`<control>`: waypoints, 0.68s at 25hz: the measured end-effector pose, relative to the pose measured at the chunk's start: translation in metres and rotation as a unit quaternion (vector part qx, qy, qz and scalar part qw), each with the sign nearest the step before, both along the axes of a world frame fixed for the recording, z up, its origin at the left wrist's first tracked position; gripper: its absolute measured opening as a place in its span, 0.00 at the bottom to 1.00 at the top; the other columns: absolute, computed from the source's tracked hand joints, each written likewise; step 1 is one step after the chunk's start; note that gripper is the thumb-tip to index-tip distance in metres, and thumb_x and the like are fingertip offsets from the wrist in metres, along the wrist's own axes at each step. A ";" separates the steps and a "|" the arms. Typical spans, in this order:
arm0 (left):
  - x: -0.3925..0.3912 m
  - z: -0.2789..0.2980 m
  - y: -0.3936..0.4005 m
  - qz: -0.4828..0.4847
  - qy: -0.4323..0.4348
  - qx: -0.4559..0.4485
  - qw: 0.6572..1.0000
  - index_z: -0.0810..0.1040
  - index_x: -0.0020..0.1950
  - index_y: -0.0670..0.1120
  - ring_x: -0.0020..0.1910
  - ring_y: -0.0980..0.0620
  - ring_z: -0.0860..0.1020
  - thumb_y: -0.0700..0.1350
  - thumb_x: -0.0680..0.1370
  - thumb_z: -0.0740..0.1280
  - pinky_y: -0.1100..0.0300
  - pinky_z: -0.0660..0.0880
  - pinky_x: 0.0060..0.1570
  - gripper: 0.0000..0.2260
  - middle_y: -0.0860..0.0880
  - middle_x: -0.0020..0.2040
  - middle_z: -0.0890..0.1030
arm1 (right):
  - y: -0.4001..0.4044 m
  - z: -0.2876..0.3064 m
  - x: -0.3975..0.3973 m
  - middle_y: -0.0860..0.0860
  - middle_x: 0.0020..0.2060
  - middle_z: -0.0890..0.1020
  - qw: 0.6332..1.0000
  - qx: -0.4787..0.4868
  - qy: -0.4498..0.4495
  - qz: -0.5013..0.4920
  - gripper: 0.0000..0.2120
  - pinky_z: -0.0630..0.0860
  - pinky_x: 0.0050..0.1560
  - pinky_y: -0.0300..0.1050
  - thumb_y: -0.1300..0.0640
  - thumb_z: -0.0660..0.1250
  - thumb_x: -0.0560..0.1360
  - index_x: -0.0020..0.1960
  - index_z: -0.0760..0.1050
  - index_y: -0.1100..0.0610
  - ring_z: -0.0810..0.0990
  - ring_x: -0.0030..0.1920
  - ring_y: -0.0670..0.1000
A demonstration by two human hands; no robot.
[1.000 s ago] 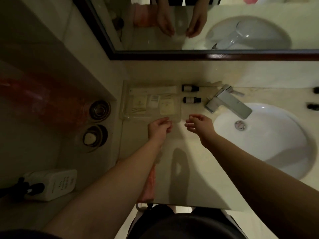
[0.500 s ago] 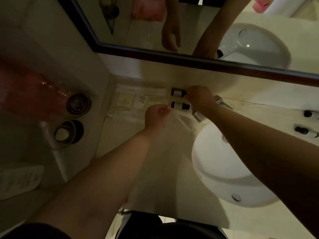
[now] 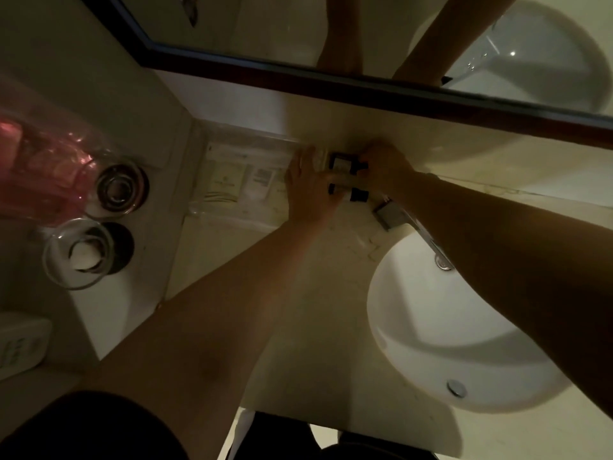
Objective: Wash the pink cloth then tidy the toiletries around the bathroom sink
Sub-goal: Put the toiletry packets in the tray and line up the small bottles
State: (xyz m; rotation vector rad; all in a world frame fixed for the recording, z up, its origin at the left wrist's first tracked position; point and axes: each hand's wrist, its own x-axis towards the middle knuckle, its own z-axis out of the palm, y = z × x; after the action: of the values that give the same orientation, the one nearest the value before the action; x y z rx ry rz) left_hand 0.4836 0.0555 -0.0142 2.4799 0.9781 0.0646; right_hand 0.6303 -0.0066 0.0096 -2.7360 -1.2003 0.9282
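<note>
Two small dark-capped toiletry bottles [image 3: 345,175] at the desk's back edge, between clear plastic tray of pale sachets [image 3: 232,180] and chrome faucet [image 3: 394,217]. Left hand [image 3: 308,190] flat beside them, fingers straight; right hand [image 3: 384,167] curled around the rear bottle. White round sink [image 3: 464,343] at right corner. Dark-framed mirror [image 3: 365,91] behind. Pink cloth: cannot tell.

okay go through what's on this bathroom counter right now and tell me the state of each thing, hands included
Left hand: on the two small bottles, grip unclear.
Right hand: on the same bottles from the other side.
Far bottle: lying on its side, dark cap on.
Near bottle: lying on its side, capped.
Tray: holding flat sachets.
Faucet: no water seen.
Sink: no water pooled.
Glass: upright.
</note>
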 end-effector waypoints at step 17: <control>0.002 -0.031 0.006 -0.062 0.051 0.107 0.991 0.82 0.54 0.52 0.76 0.36 0.50 0.60 0.75 0.64 0.40 0.42 0.73 0.16 0.41 0.78 0.54 | 0.005 -0.021 0.003 0.62 0.56 0.77 0.996 0.001 0.033 -0.082 0.23 0.75 0.57 0.51 0.56 0.73 0.71 0.60 0.73 0.66 0.77 0.57 0.61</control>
State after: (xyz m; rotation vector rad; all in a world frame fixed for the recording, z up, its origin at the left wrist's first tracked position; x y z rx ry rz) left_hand 0.4854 0.0618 -0.0452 2.7599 0.8964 0.0025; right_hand 0.6336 -0.0014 -0.0109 -2.7285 -0.9480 0.9882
